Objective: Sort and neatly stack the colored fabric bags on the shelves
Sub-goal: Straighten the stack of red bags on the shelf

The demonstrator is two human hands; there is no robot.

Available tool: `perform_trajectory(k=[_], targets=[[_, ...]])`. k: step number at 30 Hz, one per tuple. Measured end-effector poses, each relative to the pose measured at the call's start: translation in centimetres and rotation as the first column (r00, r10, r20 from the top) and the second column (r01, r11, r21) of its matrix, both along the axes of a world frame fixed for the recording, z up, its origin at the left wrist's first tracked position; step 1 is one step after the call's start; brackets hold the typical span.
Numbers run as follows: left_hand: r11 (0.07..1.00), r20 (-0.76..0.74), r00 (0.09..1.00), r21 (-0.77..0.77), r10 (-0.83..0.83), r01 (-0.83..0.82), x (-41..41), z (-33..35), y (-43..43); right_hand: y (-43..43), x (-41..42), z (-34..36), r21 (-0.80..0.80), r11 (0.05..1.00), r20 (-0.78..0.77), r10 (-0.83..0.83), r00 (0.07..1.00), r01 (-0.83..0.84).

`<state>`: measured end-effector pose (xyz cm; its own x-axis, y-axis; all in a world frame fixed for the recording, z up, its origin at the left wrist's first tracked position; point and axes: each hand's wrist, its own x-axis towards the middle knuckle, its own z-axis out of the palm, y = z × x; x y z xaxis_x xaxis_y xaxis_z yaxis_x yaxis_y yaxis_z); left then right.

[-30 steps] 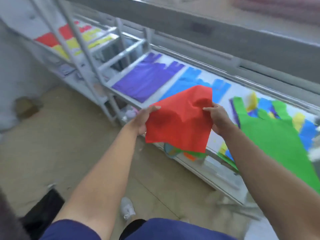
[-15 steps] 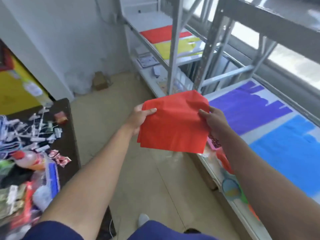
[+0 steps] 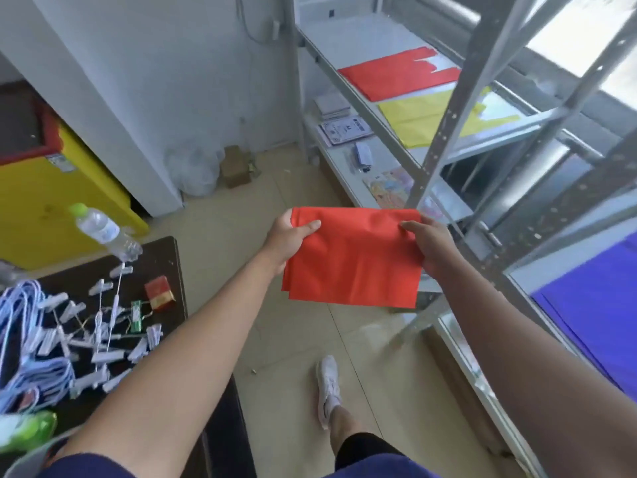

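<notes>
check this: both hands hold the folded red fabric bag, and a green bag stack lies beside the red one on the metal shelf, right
Not green: the head view shows a flat yellow bag stack beside the red bag stack on the metal shelf. Left hand and right hand do hold the folded red fabric bag.

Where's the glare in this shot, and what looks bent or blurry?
Head view: daylight through the window blows out the upper right; the wide lens tilts the shelf upright and the water bottle; the green object at lower left is smeared; the red fabric bag, gripped by the left hand and right hand, is sharp.
</notes>
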<state>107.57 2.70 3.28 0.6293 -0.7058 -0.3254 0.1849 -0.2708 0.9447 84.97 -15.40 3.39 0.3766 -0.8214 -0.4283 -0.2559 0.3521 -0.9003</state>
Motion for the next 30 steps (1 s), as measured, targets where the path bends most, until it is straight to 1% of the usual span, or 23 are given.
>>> perform_trajectory(k=[4, 8, 12, 16, 18, 20, 22, 24, 25, 27, 28, 29, 30], targets=[[0.996, 0.008, 0.999, 0.068, 0.048, -0.049, 8.8, -0.9, -6.3, -6.3, 8.7, -0.6, -0.028, 0.999, -0.067, 0.035, 0.997, -0.036], [0.994, 0.020, 0.996, 0.060, 0.090, -0.091, 17.1, -0.7, -11.6, -12.6, 18.2, 0.2, -0.107, 0.990, -0.123, 0.080, 0.989, -0.093], [0.999, -0.028, 0.999, 0.009, 0.036, -0.035, 25.7, 2.0, -17.2, -17.0, 27.3, 2.6, -0.119, 0.992, -0.049, 0.043, 0.998, -0.049], [0.995, -0.008, 0.997, -0.059, -0.082, 0.082, 35.4, 3.5, -25.4, -23.0, 34.4, 2.2, -0.181, 0.983, -0.040, -0.048, 0.998, 0.040], [0.978, -0.031, 0.980, -0.086, -0.195, 0.191, 39.2, 3.8, -30.1, -26.0, 37.1, 2.0, -0.205, 0.971, -0.050, -0.137, 0.989, 0.124], [0.929, -0.088, 0.929, -0.126, -0.360, 0.348, 42.0, 3.9, -35.2, -28.9, 38.8, 1.6, -0.237, 0.949, -0.080, -0.232, 0.969, 0.208], [0.869, -0.157, 0.857, -0.161, -0.491, 0.468, 43.8, 4.0, -40.0, -30.8, 39.6, 1.6, -0.212, 0.932, -0.123, -0.325, 0.938, 0.295], [0.810, -0.180, 0.791, -0.192, -0.584, 0.554, 45.1, 4.6, -44.4, -32.7, 40.1, 1.8, -0.158, 0.911, -0.122, -0.400, 0.908, 0.380], [0.791, -0.198, 0.767, -0.203, -0.611, 0.578, 45.5, 5.2, -46.5, -33.6, 40.4, 2.4, -0.125, 0.897, -0.101, -0.436, 0.894, 0.424], [0.768, -0.238, 0.730, -0.204, -0.640, 0.607, 46.3, 6.5, -51.4, -35.9, 40.9, 3.6, -0.040, 0.872, -0.012, -0.489, 0.872, 0.488], [0.750, -0.222, 0.716, -0.183, -0.661, 0.636, 46.7, 6.9, -54.2, -37.4, 41.1, 4.2, 0.001, 0.850, 0.017, -0.526, 0.850, 0.526], [0.734, -0.168, 0.714, -0.144, -0.679, 0.664, 46.9, 7.1, -57.2, -39.0, 41.2, 4.5, 0.019, 0.822, 0.024, -0.570, 0.821, 0.570], [0.705, -0.058, 0.703, -0.052, -0.709, 0.707, 47.1, 7.2, -60.4, -40.7, 41.1, 4.5, 0.024, 0.799, 0.021, -0.601, 0.799, 0.600]])
